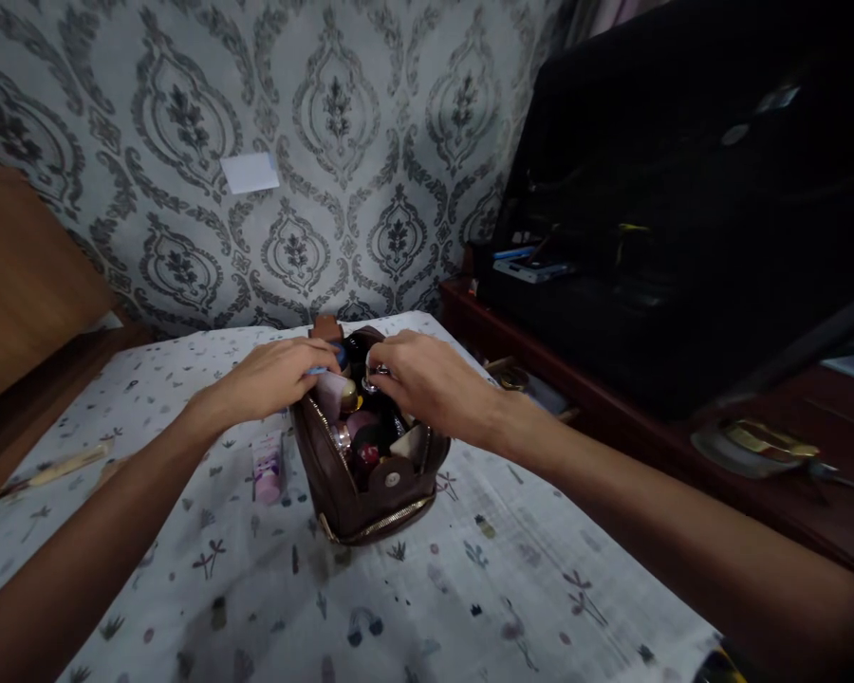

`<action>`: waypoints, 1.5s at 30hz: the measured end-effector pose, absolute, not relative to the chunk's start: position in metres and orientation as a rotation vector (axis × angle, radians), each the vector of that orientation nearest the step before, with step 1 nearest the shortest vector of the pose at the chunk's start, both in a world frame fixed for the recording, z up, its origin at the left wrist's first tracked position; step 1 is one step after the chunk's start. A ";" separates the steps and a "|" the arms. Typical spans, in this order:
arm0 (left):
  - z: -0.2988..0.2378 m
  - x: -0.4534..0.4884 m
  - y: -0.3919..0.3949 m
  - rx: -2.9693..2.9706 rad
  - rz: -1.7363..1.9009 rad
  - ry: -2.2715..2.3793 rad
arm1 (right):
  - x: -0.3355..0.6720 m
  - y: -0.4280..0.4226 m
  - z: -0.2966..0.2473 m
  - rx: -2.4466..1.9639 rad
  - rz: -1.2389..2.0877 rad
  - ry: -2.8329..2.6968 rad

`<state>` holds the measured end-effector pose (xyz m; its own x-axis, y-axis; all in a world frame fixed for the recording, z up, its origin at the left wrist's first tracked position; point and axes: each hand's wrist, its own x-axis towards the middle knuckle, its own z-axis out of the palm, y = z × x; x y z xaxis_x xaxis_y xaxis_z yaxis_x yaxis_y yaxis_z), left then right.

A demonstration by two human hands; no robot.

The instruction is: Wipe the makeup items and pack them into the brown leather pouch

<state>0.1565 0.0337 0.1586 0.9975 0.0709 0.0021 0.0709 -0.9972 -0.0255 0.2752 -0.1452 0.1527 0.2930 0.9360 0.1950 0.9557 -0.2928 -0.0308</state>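
A brown cosmetic bag [327, 498] with gold zips stands unzipped on the patterned cloth, packed with small bottles and tubes. My left hand [274, 378] is closed over its left rim, fingertips partly hidden, beside a pale lilac tube [331, 394] with a gold-coloured cap. On the opposite side my right hand [431, 384] reaches in over the right rim. Its thumb and forefinger pinch a small shiny silvery item that I cannot make out. A dark red item [366, 457] lies among the bag's contents. Left of the bag, a pink-and-white tube [267, 470] lies on the cloth.
White printed cloth [427, 607] covers the surface under the bag. A large black panel [683, 209] leans over a dark red wooden ledge [612, 455] at right. A wooden box [28, 275] stands at left. Patterned wallpaper is behind, and a pale thin stick-like item [64, 467] lies left.
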 end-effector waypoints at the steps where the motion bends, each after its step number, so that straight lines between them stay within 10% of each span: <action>1: 0.158 0.157 0.034 -3.121 -0.021 -0.108 | 0.275 -0.150 0.153 -2.388 -0.210 -1.762; 14: 0.145 0.157 0.043 -3.272 -0.309 0.071 | 0.260 -0.181 0.150 -2.231 -0.128 -1.630; 24: 0.117 0.099 0.035 -3.120 -1.519 -0.597 | 0.225 -0.195 0.122 -1.662 -0.183 -1.722; 34: 0.002 0.051 0.043 -3.508 -0.764 -0.600 | 0.135 -0.146 0.047 -1.794 0.290 -1.989; 45: -0.022 0.037 0.047 -3.492 -0.942 -0.609 | 0.110 -0.095 -0.014 -1.815 0.205 -1.459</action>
